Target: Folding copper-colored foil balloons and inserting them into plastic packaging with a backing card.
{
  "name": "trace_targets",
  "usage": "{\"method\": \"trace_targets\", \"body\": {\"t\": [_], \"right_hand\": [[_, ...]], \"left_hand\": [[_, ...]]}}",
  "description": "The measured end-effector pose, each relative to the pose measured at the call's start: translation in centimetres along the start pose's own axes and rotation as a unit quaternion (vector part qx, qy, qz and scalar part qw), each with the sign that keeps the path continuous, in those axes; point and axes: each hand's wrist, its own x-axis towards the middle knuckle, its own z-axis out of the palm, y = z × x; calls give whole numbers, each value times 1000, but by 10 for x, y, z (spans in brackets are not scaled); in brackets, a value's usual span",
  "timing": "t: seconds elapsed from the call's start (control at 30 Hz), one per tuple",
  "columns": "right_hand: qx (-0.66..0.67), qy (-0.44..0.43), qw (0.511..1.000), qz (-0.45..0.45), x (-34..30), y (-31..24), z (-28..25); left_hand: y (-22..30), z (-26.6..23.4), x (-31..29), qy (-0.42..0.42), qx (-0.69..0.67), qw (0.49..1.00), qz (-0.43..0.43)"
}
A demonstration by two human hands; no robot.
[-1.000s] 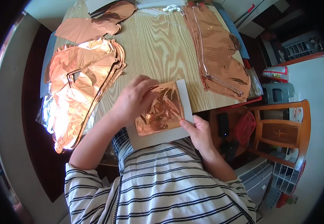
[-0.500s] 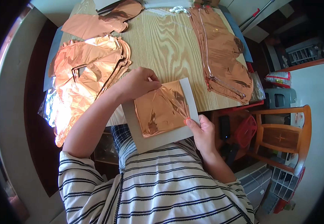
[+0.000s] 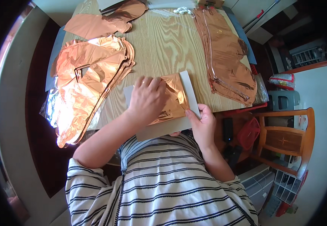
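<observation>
A folded rose-gold foil balloon (image 3: 176, 92) lies flat on a pale grey card (image 3: 159, 130) in front of my body, against the table's near edge. My right hand (image 3: 202, 126) grips the card's right side, thumb on top at the foil's edge and fingers mostly underneath. Over the foil's left part rests my left hand (image 3: 147, 98), knuckles up and fingers curled closed. Its fingertips are hidden, so what they hold, if anything, does not show. Creases run across the uncovered foil towards the right thumb.
On the wood-grain table (image 3: 163, 45), a shiny stack of flat foil balloons (image 3: 92, 71) lies at left. Another foil piece (image 3: 92, 24) is behind it. More foil balloons (image 3: 227, 52) lie at right. Small white pieces (image 3: 182, 10) sit at the far edge. A wooden chair (image 3: 284, 139) stands right.
My left hand has left the foil's upper left corner and come down over its left part, fingers now curled. The card has shifted slightly away from my body. My right hand keeps its grip.
</observation>
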Motion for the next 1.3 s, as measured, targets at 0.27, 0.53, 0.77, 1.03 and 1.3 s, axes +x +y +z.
{"method": "trace_targets", "body": {"t": [0.27,0.53,0.77,1.03,1.3], "right_hand": [[174,-91,975,104,2,-8,-11],[71,-107,985,119,3,-16,-98],[74,78,994,-23,40,-18,-190],[-90,-87,991,-55,134,-9,-67],[-195,-388,894,109,117,-53,-28]], "left_hand": [[0,-9,-9,-7,-98,995,-23],[-7,-5,-12,-39,-96,994,-36],[-14,9,-26,1,-108,994,-9],[-13,12,-25,-2,-98,995,9],[-15,3,-24,-19,-95,995,3]]}}
